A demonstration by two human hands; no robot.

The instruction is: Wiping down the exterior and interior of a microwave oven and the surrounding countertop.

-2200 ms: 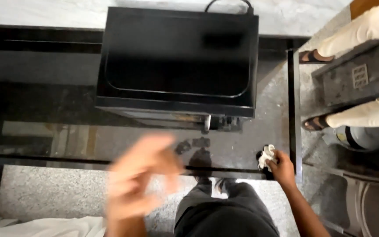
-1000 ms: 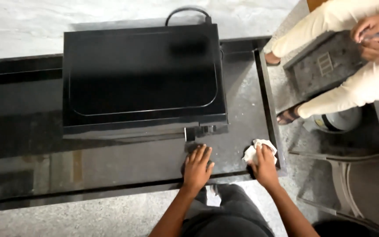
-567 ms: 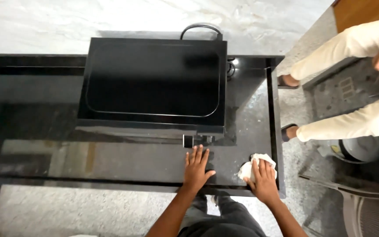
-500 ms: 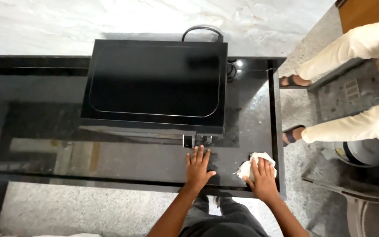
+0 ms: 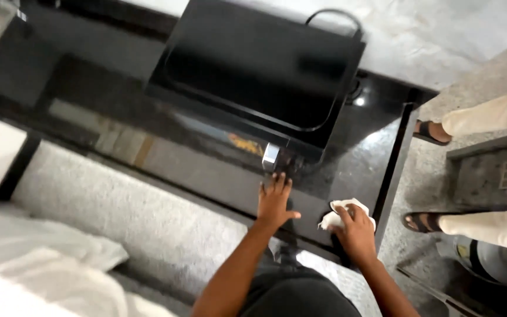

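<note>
So the person's left hand (image 5: 274, 202) is lying flat on the black glass table (image 5: 206, 176), fingers spread and not holding anything, fingertips just in front of the black microwave (image 5: 259, 76). The right hand (image 5: 356, 232) is pressed down on a crumpled white cloth (image 5: 338, 216), fingers curled over it, close to the table's right edge. Most of the cloth is hidden under the hand.

Compared with half a second back, both hands are pretty much in the same spots: left one still flat near the microwave's front right corner, right one still on the cloth. What changed is mostly the view. The head has tilted, so the table and microwave now run diagonally across the picture instead of straight, and everything sits closer.

Off to the right there's another person's legs in cream trousers (image 5: 488, 117) and dark sandals (image 5: 421, 222) on the stone floor (image 5: 148, 217). Something white and soft shows at the lower left (image 5: 36, 264).
</note>
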